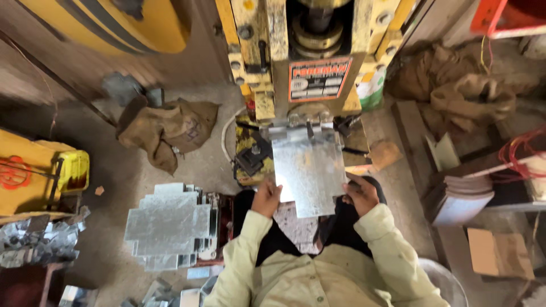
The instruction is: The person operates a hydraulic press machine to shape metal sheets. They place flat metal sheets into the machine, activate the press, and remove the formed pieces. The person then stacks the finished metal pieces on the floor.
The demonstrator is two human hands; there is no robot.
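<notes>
While the pale-green sleeves (318,273) fill the nearest part of the view, both hands reach forward to one flat grey metal sheet (309,170). The left hand (266,197) grips the sheet's left lower edge, fingers curled around it; the right hand (360,194) pinches the right lower edge, thumb on top. Held between them, the sheet lies level, its far end resting under the tooling of the yellow press (310,62). To the left, a stack of cut sheets (169,224) lies on the floor, with smaller metal pieces (35,241) farther left. Beyond it, brown sacking (168,129) lies crumpled on the floor.
</notes>
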